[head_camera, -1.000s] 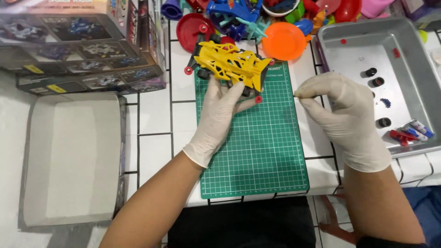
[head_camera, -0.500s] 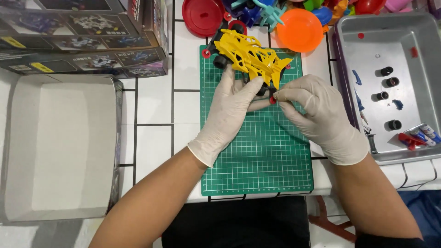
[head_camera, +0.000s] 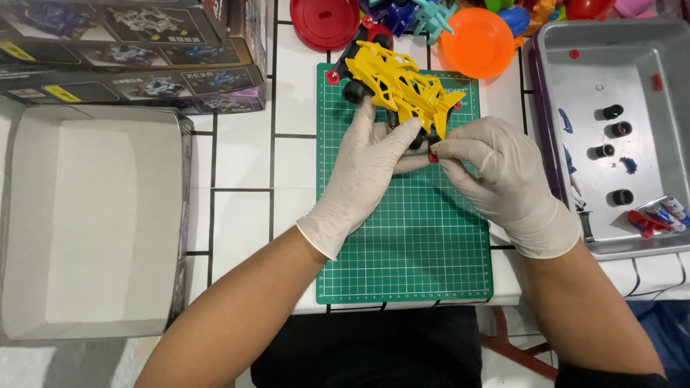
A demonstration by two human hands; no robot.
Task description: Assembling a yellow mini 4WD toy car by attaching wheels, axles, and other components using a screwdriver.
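Observation:
A yellow toy race car (head_camera: 399,88) with black wheels and red rollers lies tilted over the far end of a green cutting mat (head_camera: 402,237). My left hand (head_camera: 366,169), in a white glove, holds the car from below near its middle. My right hand (head_camera: 503,179), also gloved, pinches a small red part at the car's near right corner with thumb and forefinger. The two hands touch each other at the car.
An open white box lid (head_camera: 93,223) lies at the left, with a printed kit box (head_camera: 129,54) behind it. A metal tray (head_camera: 647,237) at the right holds small black rollers, batteries and bits. A red lid (head_camera: 323,21), an orange dish (head_camera: 478,42) and coloured toys sit at the back.
My right hand moved left from beside the tray to the car's corner and closed its fingertips on the red part. The left hand kept its hold on the car.

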